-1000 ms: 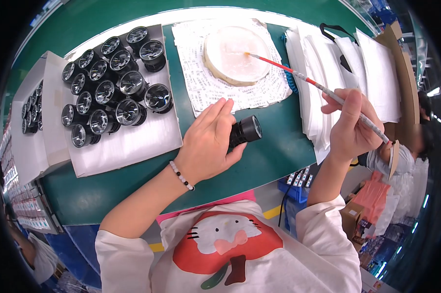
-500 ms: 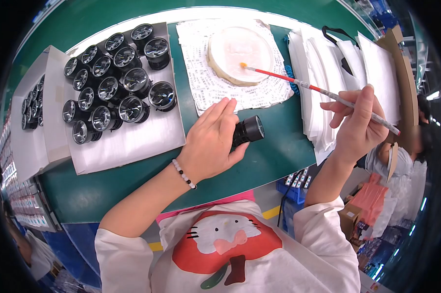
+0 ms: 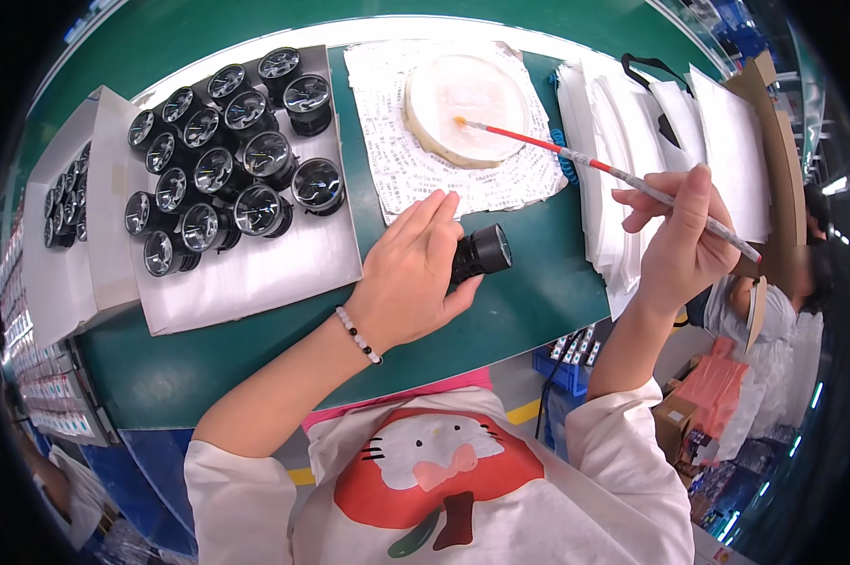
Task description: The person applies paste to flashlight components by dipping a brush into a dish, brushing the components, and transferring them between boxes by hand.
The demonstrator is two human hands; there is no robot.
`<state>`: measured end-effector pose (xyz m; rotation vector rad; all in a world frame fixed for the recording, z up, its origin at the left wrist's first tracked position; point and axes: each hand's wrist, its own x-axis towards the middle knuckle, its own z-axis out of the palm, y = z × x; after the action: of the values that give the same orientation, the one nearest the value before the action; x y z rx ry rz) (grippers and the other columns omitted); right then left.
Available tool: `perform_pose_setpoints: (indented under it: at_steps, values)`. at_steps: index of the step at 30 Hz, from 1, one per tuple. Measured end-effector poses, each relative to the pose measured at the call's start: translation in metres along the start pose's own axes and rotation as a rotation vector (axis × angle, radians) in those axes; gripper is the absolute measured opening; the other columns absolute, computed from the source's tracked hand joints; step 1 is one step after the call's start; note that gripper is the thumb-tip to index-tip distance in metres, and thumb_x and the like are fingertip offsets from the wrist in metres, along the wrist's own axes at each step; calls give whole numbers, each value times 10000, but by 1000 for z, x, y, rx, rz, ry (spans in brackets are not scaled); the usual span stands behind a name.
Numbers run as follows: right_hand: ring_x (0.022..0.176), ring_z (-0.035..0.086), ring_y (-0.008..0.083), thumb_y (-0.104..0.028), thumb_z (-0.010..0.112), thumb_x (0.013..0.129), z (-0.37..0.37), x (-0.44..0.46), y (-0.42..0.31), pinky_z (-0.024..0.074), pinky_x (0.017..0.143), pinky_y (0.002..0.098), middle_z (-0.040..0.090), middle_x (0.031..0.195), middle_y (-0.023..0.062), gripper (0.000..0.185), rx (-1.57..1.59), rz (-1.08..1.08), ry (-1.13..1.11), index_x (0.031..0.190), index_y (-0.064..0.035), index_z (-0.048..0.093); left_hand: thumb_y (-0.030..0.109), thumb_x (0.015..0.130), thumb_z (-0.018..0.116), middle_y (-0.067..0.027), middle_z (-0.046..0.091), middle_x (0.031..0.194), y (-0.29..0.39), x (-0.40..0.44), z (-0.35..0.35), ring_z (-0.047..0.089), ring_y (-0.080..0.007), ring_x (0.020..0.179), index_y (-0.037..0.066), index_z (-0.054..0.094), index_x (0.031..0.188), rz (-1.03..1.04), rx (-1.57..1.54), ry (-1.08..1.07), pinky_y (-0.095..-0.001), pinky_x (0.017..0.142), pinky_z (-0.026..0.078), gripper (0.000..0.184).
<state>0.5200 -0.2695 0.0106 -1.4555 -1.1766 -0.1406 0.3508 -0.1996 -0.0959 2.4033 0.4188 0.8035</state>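
Note:
My left hand (image 3: 409, 273) is wrapped round a black cylindrical part (image 3: 486, 251) with a clear lens end, lying on its side just above the green table. My right hand (image 3: 689, 231) grips a thin brush (image 3: 619, 175) with a red and patterned handle. The orange-tinted brush tip touches the pale face of a round white disc (image 3: 469, 108). Under the disc lies a sheet of printed paper (image 3: 401, 184), and the fingertips of my left hand are near its lower edge.
At the left, a white tray (image 3: 256, 306) holds several black lens parts (image 3: 258, 209), beside an open box (image 3: 58, 292) with more. Stacked white sheets (image 3: 599, 188) and a cardboard box (image 3: 790, 151) stand at the right. Another person (image 3: 773, 306) is beyond.
The brush tip has moved left and down across the disc with my right hand's motion. My left hand keeps its hold on the black part.

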Motion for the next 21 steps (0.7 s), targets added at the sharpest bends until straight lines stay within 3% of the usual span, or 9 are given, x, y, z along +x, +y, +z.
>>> perform_pose_setpoints:
  at_steps: [6, 12, 21]
  values:
    - [344, 462, 93, -160, 444, 857, -10, 6, -7, 342, 339, 177, 546, 495, 95, 343, -20, -4, -62, 623, 61, 565, 118, 635, 636, -163, 528, 885, 0, 0, -1, 435, -338, 1047, -69, 345, 1129, -6, -4, -9, -395, 880, 358, 603]
    - [349, 478, 107, -160, 446, 855, -13, 6, -3, 371, 348, 183, 540, 492, 97, 344, -6, 14, 51, 621, 65, 560, 121, 639, 631, -163, 531, 866, -1, -1, 0, 435, -341, 1045, -72, 341, 1134, -4, -9, -4, -395, 882, 358, 605]
    - [366, 470, 93, -141, 458, 850, -4, 11, -1, 354, 359, 177, 542, 504, 87, 318, -19, -57, -72, 623, 56, 562, 116, 632, 637, -165, 525, 892, 0, 0, -1, 438, -345, 1044, -70, 338, 1133, 2, -2, -5, -398, 882, 360, 613]
